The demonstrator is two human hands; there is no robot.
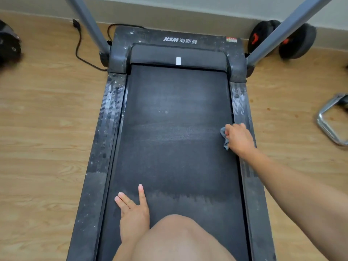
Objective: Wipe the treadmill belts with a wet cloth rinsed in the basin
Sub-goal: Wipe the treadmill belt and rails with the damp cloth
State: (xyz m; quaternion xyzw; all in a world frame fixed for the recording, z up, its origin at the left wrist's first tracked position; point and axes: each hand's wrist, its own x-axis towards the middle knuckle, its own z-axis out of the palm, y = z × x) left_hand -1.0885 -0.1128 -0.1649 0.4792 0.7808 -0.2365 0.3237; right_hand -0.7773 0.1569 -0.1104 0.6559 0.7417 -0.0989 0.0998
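Observation:
The black treadmill belt (173, 147) runs up the middle of the view, with a darker damp band across its middle and a paler, streaky patch nearer to me. My right hand (239, 138) grips a small blue-grey cloth (225, 137) at the belt's right edge, beside the side rail. My left hand (131, 211) rests flat on the near left part of the belt, fingers straight and spread. My knee (180, 240) covers the belt's near end. No basin is in view.
Dusty side rails (107, 129) flank the belt. Two grey uprights (88, 23) rise from the front corners. A black power cable (79, 48) lies on the wooden floor at left. Dumbbell plates (297, 42) stand at the back right, and a chrome frame (329, 125) lies at right.

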